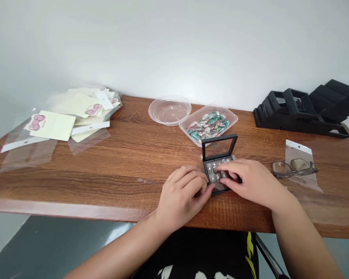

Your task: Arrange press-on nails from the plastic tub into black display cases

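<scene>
A small black display case (pixel 220 138) stands open near the front of the table, its windowed lid raised. Shiny silvery press-on nails (pixel 213 178) lie in rows on its grey base. My left hand (pixel 184 192) is closed at the case's left front edge, fingers curled and thumb along the corner. Over the case's right side, my right hand (pixel 251 182) has its thumb and index finger around a nail (pixel 223 174) in the rows; its other fingers are bent under. Part of the case's right side is hidden by this hand.
Behind the case, a clear tub (pixel 232 116) holds many pink, green and silver nails, beside a round clear dish (pixel 170 112). Cards and clear bags (pixel 58 126) pile up at left. Glasses (pixel 293 168) lie on a clear bag (pixel 314 182) at right, before stacked black cases (pixel 299 112).
</scene>
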{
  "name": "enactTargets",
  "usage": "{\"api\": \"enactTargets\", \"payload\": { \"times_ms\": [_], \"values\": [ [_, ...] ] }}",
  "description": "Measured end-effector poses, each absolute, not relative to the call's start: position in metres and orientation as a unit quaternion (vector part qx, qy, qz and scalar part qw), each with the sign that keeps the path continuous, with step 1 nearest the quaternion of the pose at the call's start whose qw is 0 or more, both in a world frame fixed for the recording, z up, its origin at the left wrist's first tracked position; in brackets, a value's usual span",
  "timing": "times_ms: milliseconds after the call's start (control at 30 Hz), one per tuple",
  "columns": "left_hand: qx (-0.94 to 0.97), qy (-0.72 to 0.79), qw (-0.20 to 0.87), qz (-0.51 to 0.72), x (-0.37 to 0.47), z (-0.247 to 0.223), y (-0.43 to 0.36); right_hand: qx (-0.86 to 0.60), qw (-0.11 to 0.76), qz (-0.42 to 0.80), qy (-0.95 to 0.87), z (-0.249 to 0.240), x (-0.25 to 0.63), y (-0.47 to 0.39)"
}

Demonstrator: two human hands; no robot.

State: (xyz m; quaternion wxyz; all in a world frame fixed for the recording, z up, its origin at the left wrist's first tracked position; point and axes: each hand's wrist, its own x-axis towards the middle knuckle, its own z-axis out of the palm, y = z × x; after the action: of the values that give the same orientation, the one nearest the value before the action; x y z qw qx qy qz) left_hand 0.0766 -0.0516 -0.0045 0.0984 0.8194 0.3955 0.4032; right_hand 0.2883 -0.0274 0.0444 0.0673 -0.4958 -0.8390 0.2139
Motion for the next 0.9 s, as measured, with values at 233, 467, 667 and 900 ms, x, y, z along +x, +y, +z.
{"api": "enactTargets", "payload": {
  "times_ms": [233,467,667,900],
  "values": [
    [0.832,0.384,0.123,0.381,0.075,-0.006,-0.05,-0.527,0.068,0.242,-0.812,0.051,0.301,-0.025],
    [0.841,0.373,0.123,0.373,0.076,-0.008,-0.049,-0.529,0.038,0.233,-0.815,0.05,0.301,-0.024],
    [0.85,0.359,0.134,0.361,0.077,-0.007,-0.049,-0.521,0.06,0.243,-0.816,0.046,0.298,-0.025],
    [0.855,0.355,0.149,0.348,0.077,-0.008,-0.05,-0.51,0.046,0.252,-0.821,0.043,0.296,-0.024]
  ]
}}
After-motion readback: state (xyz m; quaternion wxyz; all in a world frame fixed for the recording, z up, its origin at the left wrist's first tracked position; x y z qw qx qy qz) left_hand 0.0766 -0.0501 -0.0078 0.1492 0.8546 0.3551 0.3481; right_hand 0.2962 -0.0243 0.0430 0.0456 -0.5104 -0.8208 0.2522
